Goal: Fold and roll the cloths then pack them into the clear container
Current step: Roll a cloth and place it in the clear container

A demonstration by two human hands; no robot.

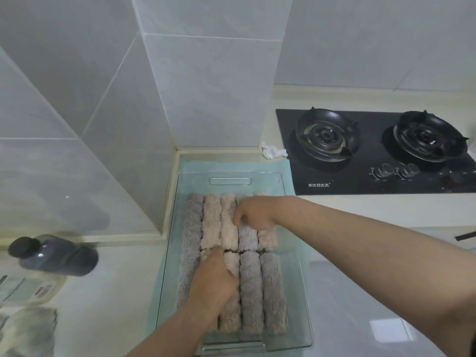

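Observation:
A clear container (296,253) stands on a pale green mat on the counter, filled with several rolled fluffy cloths (251,292) in grey and beige, laid in two rows. My left hand (215,278) is down in the near row, its curled fingers dug in between a beige roll and its neighbours. In the far row my right hand (253,212) presses on the rolls, with its fingers curled down into the gap between a beige roll (228,222) and a grey one. Parts of the rolls under both hands are hidden.
A black two-burner gas hob (373,150) lies at the right, with crumpled white paper (273,152) beside it. A tiled wall column stands behind the container. A dark-capped bottle (54,253) and another fluffy cloth (28,331) sit at the left edge.

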